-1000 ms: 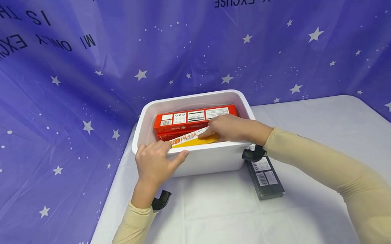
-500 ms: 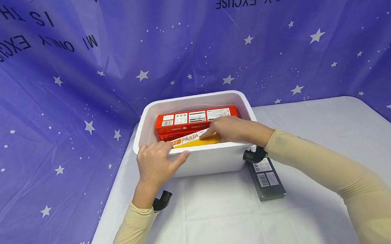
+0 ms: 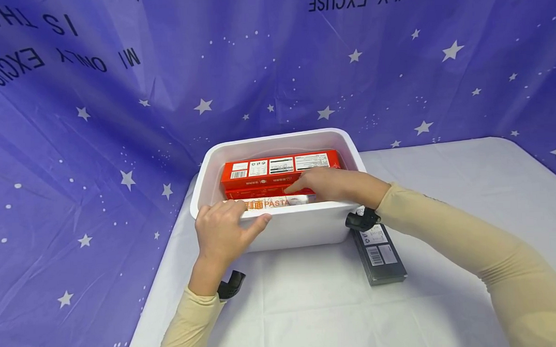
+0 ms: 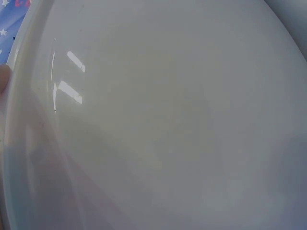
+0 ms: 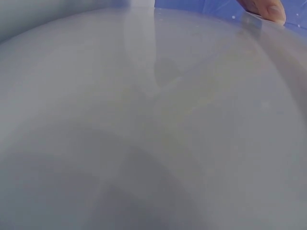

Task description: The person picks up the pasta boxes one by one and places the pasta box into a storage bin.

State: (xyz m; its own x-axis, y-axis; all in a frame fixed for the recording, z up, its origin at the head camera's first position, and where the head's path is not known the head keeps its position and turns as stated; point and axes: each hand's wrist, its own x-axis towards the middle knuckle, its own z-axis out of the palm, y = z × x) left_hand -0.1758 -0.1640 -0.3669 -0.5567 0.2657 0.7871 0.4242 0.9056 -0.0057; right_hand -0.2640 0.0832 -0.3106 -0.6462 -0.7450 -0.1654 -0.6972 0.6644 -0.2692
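Observation:
In the head view, my left hand (image 3: 220, 230) grips the near left rim of a white plastic bin (image 3: 303, 228), its thumb lying outside the wall. Reaching over the near right rim, my right hand (image 3: 332, 184) is at the right end of a white pasta box (image 3: 276, 202). Its thumb shows above that box's far edge; the other fingers are hidden in the bin, so the hold is unclear. Behind the pasta box lie two red boxes, the upper red box (image 3: 282, 166) resting on the lower red box (image 3: 260, 192). Both wrist views mostly show the bin's glossy wall (image 4: 158, 115).
A dark grey box (image 3: 378, 254) with a barcode label lies on the white-covered table (image 3: 302, 307), close to the bin's near right corner. A purple curtain (image 3: 264, 75) with stars and lettering rises behind the bin.
The pasta box has turned and sunk lower at the near wall: its yellow face has gone from view and its white lettered side faces up. The left hand stays put.

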